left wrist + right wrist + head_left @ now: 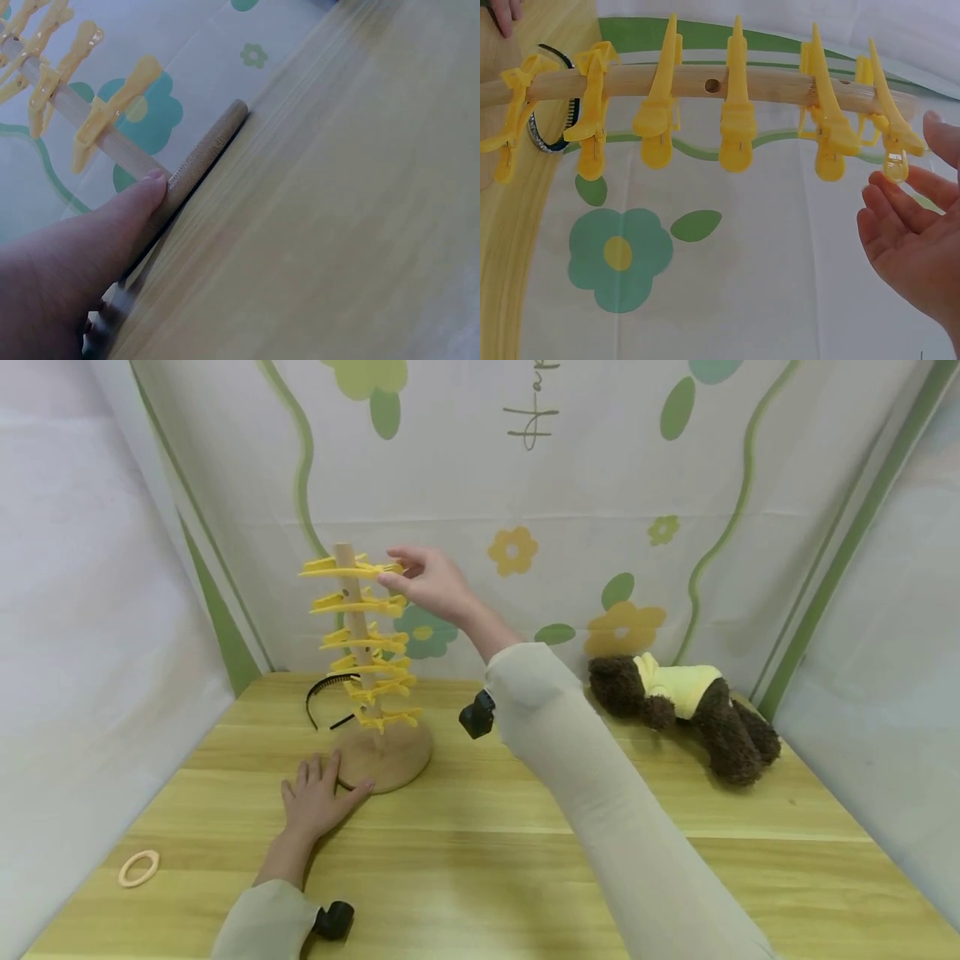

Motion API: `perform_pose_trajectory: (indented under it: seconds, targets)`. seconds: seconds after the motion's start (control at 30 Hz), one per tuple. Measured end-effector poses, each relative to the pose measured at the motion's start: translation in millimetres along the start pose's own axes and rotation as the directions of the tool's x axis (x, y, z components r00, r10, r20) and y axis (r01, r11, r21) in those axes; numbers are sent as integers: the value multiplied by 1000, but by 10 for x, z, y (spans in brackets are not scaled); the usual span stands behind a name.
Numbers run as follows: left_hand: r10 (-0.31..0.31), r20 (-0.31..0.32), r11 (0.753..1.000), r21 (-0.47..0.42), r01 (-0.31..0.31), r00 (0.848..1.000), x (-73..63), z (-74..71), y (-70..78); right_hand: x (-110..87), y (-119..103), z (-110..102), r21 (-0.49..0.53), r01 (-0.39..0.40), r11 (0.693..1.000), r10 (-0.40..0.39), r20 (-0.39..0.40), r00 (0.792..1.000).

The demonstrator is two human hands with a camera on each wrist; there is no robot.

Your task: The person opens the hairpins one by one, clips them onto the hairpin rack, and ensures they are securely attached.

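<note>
A wooden post (351, 587) with several yellow plastic clips (364, 643) clamped along it rises from a round wooden base (405, 758). The right hand (435, 583) is at the outer end of the topmost clip (896, 161). In the right wrist view its fingertips touch or nearly touch the clip's lower handle, while the thumb stands slightly off the clip. The left hand (313, 802) rests at the near-left rim of the base, fingers spread. Its thumb (146, 196) presses on the base's upper side in the left wrist view; the other fingers are mostly hidden there.
Behind the base lies a black toothed headband (312, 700). A pale ring (139, 868) is on the wooden table at the left. At the back right a dark brown plush bear (731, 735) in a yellow top lies down. Printed cloth (450, 477) encloses the table's back and sides.
</note>
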State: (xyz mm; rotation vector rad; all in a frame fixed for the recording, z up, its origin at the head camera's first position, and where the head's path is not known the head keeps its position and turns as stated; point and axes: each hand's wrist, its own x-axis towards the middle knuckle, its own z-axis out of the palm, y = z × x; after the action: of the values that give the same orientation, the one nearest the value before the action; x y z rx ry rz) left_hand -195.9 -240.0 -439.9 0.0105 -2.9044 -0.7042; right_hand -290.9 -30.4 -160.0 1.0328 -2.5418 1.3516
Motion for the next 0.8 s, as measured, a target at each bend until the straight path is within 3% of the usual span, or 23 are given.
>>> perform_pose_trajectory:
  seconds: [0.2,0.4,0.63,0.8]
  targets:
    - [2,23,1000,14,-2,1000,35,-29,15,-293,197,-170,-43,58,997,-60,-53,997]
    - [-8,68,1000,-22,10,998,28,-187,65,-673,514,-235,-184,92,979,-94,-4,996]
    - [8,13,1000,18,-9,1000,55,-400,297,-1091,910,-137,-419,7,908,30,82,996]
    - [26,-30,999,22,-26,999,21,-502,515,-1331,1128,-101,-516,-77,853,134,74,988]
